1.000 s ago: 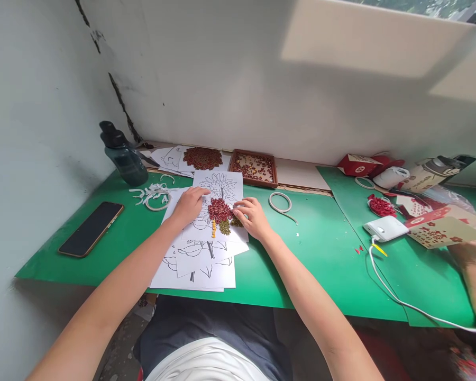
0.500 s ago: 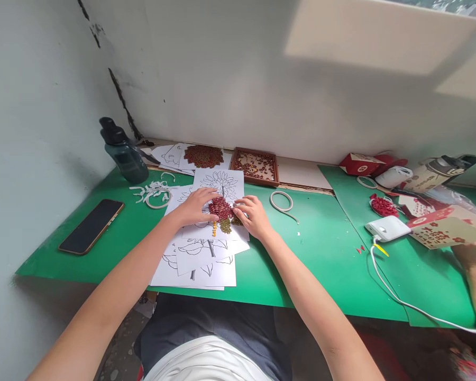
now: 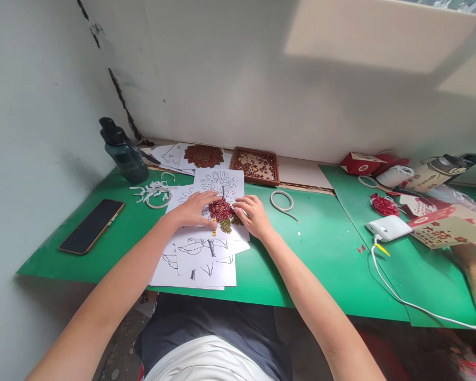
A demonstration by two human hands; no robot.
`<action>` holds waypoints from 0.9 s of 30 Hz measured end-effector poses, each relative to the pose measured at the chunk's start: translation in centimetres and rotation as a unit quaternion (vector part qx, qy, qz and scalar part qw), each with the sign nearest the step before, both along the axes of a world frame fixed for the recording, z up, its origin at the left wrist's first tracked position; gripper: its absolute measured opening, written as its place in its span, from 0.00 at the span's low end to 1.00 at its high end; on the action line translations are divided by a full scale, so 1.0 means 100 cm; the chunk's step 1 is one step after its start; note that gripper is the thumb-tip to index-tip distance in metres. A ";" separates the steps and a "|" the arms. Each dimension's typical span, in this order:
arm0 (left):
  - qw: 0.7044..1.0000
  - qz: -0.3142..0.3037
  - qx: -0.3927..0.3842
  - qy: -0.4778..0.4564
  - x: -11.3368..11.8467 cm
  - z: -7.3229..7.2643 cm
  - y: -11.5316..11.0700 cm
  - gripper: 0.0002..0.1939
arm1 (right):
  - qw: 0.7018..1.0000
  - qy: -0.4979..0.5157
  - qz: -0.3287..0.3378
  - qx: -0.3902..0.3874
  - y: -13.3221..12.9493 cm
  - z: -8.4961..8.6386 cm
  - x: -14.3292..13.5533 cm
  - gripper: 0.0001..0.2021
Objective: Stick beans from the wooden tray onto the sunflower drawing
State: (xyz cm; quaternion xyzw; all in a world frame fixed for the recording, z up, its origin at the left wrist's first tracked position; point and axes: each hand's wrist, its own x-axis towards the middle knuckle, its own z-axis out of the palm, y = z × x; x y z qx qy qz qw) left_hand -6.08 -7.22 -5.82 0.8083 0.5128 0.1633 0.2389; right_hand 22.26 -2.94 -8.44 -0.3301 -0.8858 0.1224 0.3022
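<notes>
A cluster of red beans (image 3: 222,208) lies on printed line drawings (image 3: 219,181), with green beans (image 3: 226,225) below it and a short yellow strip (image 3: 214,227) at its lower left. My left hand (image 3: 193,209) rests at the left edge of the red beans, fingers apart, thumb near the yellow strip. On the right side of the cluster is my right hand (image 3: 254,214), its fingers bent and thumb close to the forefinger. Whether anything tiny is between those fingertips cannot be made out. More green beans lie partly hidden beside it.
Behind are a bean pile (image 3: 203,156) and a wooden tray (image 3: 276,172). A bottle (image 3: 126,159) and phone (image 3: 91,226) stand and lie left. Right are a coiled cord (image 3: 281,201), a white device (image 3: 388,228) and another person's hand (image 3: 474,253) holding a card (image 3: 450,232).
My left hand has shifted slightly, its thumb now lower and nearer the yellow strip. My right hand has hardly moved.
</notes>
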 end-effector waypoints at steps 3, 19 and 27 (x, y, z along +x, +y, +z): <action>1.000 -0.022 -0.015 -0.013 0.002 0.006 -0.003 0.53 | 1.000 -0.018 -0.005 0.004 -0.001 0.001 0.000 0.17; 0.996 0.014 0.055 -0.073 0.006 0.002 -0.003 0.19 | 0.999 0.038 -0.035 -0.015 0.000 -0.002 0.002 0.23; 0.971 -0.098 0.212 -0.051 0.029 0.003 -0.010 0.12 | 0.997 0.053 -0.048 -0.031 0.000 -0.003 0.003 0.21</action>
